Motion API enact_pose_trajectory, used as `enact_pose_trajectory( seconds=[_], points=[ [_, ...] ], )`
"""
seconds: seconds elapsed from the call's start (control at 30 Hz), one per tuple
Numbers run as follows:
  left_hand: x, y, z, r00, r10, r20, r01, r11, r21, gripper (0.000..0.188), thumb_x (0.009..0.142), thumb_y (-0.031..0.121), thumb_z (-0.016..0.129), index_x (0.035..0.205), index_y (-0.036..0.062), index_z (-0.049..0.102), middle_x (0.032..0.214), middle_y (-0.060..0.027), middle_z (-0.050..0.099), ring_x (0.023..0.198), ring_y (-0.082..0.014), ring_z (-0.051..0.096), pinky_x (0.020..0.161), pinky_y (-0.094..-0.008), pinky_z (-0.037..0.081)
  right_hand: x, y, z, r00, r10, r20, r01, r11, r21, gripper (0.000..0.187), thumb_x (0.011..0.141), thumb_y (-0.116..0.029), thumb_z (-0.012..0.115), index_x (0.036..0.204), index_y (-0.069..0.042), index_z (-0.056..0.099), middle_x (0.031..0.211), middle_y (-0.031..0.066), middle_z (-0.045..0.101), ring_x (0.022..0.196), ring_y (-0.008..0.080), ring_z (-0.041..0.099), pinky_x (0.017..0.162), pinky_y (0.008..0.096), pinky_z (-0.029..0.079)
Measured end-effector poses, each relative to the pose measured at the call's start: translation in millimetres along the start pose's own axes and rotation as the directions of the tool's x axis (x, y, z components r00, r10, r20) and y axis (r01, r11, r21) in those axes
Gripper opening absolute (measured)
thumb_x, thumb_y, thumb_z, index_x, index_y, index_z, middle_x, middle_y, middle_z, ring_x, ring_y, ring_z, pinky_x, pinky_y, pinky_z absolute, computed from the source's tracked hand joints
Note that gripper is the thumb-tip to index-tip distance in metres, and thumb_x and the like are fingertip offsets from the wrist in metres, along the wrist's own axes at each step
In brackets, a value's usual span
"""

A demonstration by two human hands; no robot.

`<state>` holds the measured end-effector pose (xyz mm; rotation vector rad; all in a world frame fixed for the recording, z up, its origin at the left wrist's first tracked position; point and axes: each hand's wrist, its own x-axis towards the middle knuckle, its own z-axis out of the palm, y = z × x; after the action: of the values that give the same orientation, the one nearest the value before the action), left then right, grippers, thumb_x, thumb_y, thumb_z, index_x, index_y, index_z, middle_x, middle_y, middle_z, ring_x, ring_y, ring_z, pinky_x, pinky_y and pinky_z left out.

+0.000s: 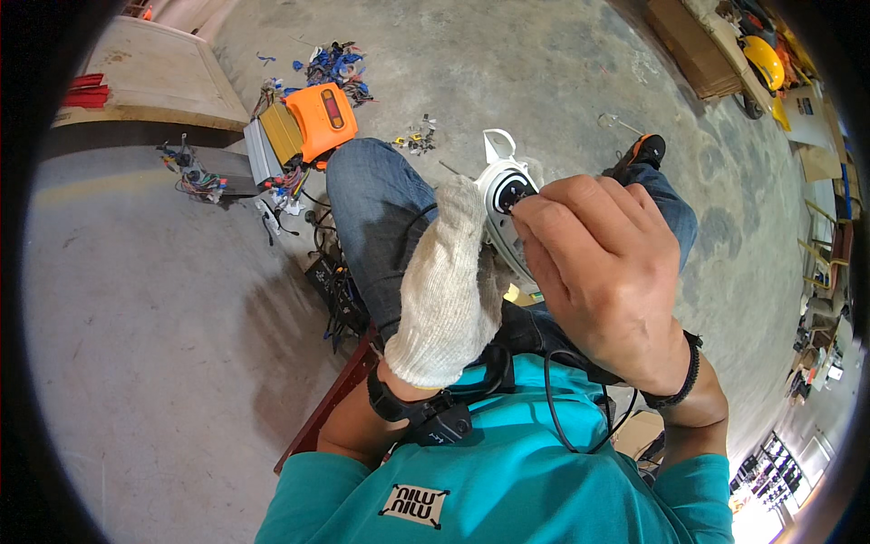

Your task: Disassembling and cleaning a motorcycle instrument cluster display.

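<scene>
My left hand, in a white knitted glove, wraps around the side of a white plastic housing held above my lap. The housing has a round black-rimmed opening facing up. My bare right hand comes from the right, its fingertips pinched at that opening on a small dark part I cannot make out. A black cable loops down over my teal shirt. I sit with jeans-clad knees apart.
An orange box and a yellow-grey unit with loose coloured wires lie on the concrete floor ahead left. Blue wire scraps lie further off. Cardboard and a yellow helmet are upper right. A red stool edge shows below my leg.
</scene>
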<state>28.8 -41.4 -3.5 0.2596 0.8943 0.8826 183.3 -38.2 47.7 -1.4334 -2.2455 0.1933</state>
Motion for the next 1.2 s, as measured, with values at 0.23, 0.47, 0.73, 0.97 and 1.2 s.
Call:
enact_pose_trajectory(
  seconds=[0.23, 0.47, 0.73, 0.97, 1.2],
  points=[
    [-3, 4, 3, 0.993, -0.027, 0.115, 0.041, 0.992, -0.119, 0.056, 0.107, 0.054, 0.043, 0.136, 0.0074, 0.057, 0.125, -0.0053, 0.065, 0.114, -0.0184, 0.062, 0.098, -0.0345, 0.05, 1, -1, -3, 0.997, 0.078, -0.015, -0.077, 0.994, 0.083, 0.024, 0.073, 0.005, 0.076, 0.093, -0.005, 0.068, 0.088, 0.0083, 0.066, 0.078, 0.0268, 0.065, 0.067, 0.0345, 0.05],
    [-1, 2, 4, 0.996, 0.006, 0.086, 0.006, 0.991, -0.134, 0.057, 0.107, 0.054, 0.043, 0.136, 0.0076, 0.056, 0.126, -0.0052, 0.065, 0.116, -0.0182, 0.061, 0.1, -0.0363, 0.049, 2, 0, -3, 0.996, 0.079, -0.04, -0.074, 0.991, 0.114, 0.023, 0.075, 0.004, 0.078, 0.094, -0.003, 0.068, 0.088, 0.0096, 0.066, 0.078, 0.0277, 0.065, 0.068, 0.0358, 0.051],
    [-2, 1, 4, 0.999, 0.02, 0.035, -0.015, 0.993, -0.116, 0.061, 0.107, 0.055, 0.042, 0.138, 0.0043, 0.055, 0.128, -0.0082, 0.064, 0.117, -0.0197, 0.061, 0.101, -0.0364, 0.049, 1, 5, 0, 0.998, 0.0, -0.062, 0.008, 0.993, 0.119, 0.027, 0.072, -0.001, 0.082, 0.097, -0.003, 0.072, 0.087, 0.0087, 0.066, 0.075, 0.026, 0.064, 0.065, 0.0358, 0.05],
    [-2, -1, 5, 1.0, 0.008, 0.006, -0.007, 0.996, -0.088, 0.061, 0.107, 0.054, 0.042, 0.138, 0.0037, 0.055, 0.129, -0.0087, 0.064, 0.119, -0.0196, 0.061, 0.103, -0.0351, 0.049, -6, 8, 10, 0.99, -0.079, -0.116, 0.085, 0.995, 0.047, 0.032, 0.07, -0.013, 0.068, 0.101, -0.005, 0.07, 0.091, 0.0039, 0.062, 0.077, 0.0222, 0.059, 0.062, 0.0355, 0.043],
    [-3, 0, 9, 1.0, 0.015, -0.017, -0.017, 0.995, -0.097, 0.049, 0.108, 0.05, 0.046, 0.125, 0.0082, 0.064, 0.108, -0.0005, 0.067, 0.093, -0.0086, 0.062, 0.078, -0.0252, 0.051, -6, 6, 12, 0.987, -0.083, -0.14, 0.091, 0.995, 0.048, 0.032, 0.07, -0.012, 0.069, 0.1, -0.003, 0.071, 0.091, 0.0045, 0.063, 0.076, 0.0215, 0.059, 0.06, 0.0349, 0.043]
  ],
)
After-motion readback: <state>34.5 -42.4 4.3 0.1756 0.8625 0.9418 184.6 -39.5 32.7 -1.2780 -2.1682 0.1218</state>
